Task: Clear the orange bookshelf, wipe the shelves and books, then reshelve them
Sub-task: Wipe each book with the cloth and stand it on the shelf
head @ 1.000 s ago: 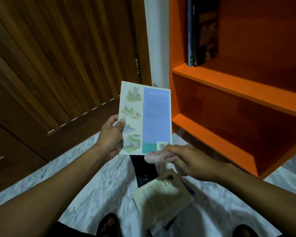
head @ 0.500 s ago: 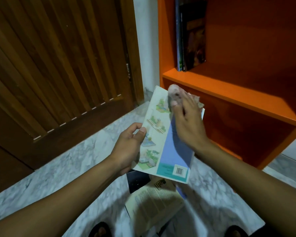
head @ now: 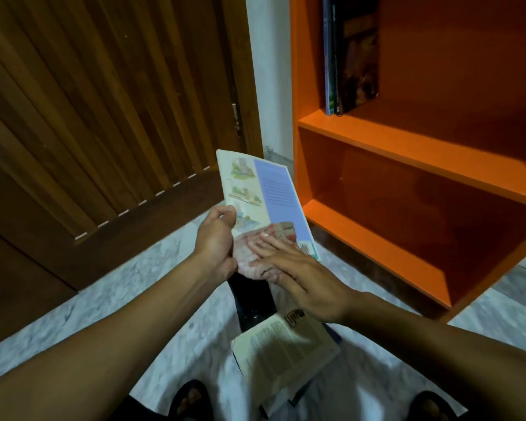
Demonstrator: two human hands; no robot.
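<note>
My left hand [head: 214,241] grips the left edge of a thin book [head: 268,189] with a pale illustrated strip and a lilac panel, back cover up, tilted in front of me. My right hand [head: 298,268] presses a pinkish cloth [head: 255,247] flat onto the book's lower part with straight fingers. The orange bookshelf [head: 407,147] stands to the right. Two or three books [head: 351,56] stand upright at the left end of its upper shelf. The lower shelf holds nothing.
A pile of books [head: 283,344] lies on the marble floor [head: 104,314] between my sandalled feet, a cream one on top and a black one beneath. A slatted wooden door [head: 104,101] fills the left side.
My right hand has dragged the cloth from the book's top edge down to its lower part. The book is now tilted the other way, top leaning left.
</note>
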